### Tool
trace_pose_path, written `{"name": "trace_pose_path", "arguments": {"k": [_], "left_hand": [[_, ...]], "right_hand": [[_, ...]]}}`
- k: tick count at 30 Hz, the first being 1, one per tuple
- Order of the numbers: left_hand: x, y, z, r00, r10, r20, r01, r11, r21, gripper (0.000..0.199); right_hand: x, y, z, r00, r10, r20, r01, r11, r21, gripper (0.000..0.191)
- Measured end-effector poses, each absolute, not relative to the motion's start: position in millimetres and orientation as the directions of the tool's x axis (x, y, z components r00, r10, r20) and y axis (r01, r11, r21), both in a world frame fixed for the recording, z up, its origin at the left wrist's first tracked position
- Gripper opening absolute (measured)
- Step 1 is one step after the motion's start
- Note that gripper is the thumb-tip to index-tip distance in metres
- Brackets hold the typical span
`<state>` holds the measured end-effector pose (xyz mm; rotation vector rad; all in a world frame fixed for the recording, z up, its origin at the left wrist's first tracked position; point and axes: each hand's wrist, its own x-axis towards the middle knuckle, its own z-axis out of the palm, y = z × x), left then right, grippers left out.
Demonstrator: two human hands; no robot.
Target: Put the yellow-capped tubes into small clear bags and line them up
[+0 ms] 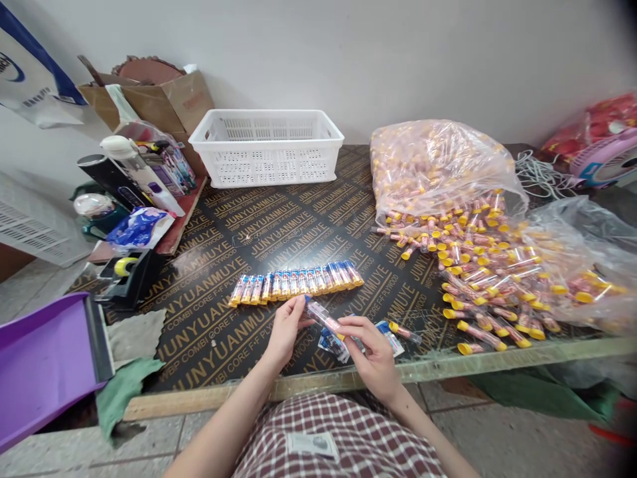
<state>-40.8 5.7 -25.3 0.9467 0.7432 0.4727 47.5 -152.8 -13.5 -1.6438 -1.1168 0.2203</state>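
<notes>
A clear plastic tube (322, 315) with a yellow end and pink contents is held between my two hands, just above the table's front part. My left hand (287, 332) pinches its far end, where a bit of blue shows. Around the yellow end, the fingers of my right hand (371, 350) are closed. Beneath and beside my right hand lie several blue-and-white printed sleeves (332, 344), partly covered by it. One loose tube (404, 332) rests to their right. Behind my hands, a neat row of blue-labelled tubes (298, 282) lies side by side, yellow ends toward me.
On the right, a large heap of yellow-capped tubes (478, 265) spills from a plastic bag (438, 156). A white basket (269, 159) stands at the back. To the left are a tape dispenser (130, 275), bottles (142, 172) and a purple dustpan (50, 365).
</notes>
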Motion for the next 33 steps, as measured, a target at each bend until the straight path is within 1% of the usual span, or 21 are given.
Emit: {"name": "trace_pose_path", "arguments": {"k": [3, 5, 9, 11, 15, 19, 25, 33], "left_hand": [[-40, 1, -14, 0.769, 0.526, -0.362, -0.052, 0.617, 0.786, 0.049], [-40, -1, -8, 0.799, 0.47, -0.376, -0.031, 0.656, 0.754, 0.052], [-41, -6, -3, 0.837, 0.387, -0.388, 0.071, 0.626, 0.777, 0.036], [-42, -9, -1, 0.855, 0.34, -0.391, 0.116, 0.61, 0.784, 0.033], [-43, -17, 1, 0.85, 0.315, -0.422, 0.16, 0.609, 0.777, 0.03], [-43, -22, 1, 0.835, 0.318, -0.449, 0.181, 0.612, 0.77, 0.032], [-43, -24, -1, 0.831, 0.317, -0.457, 0.198, 0.599, 0.776, 0.033], [-44, -26, 2, 0.832, 0.316, -0.455, 0.187, 0.614, 0.767, 0.035]], "right_hand": [[48, -151, -20, 0.563, 0.746, 0.356, 0.526, 0.009, -0.85, 0.029], [49, -149, -23, 0.575, 0.736, 0.358, 0.53, -0.002, -0.848, 0.04], [54, -145, -24, 0.508, 0.769, 0.388, 0.567, 0.041, -0.823, 0.073], [56, -144, -22, 0.454, 0.811, 0.369, 0.544, 0.075, -0.836, 0.081], [58, -143, -20, 0.38, 0.868, 0.318, 0.461, 0.12, -0.879, 0.082], [57, -144, -22, 0.38, 0.873, 0.305, 0.396, 0.144, -0.907, 0.079], [54, -145, -25, 0.416, 0.851, 0.32, 0.36, 0.169, -0.918, 0.078], [54, -145, -24, 0.407, 0.847, 0.342, 0.336, 0.21, -0.918, 0.083]]}}
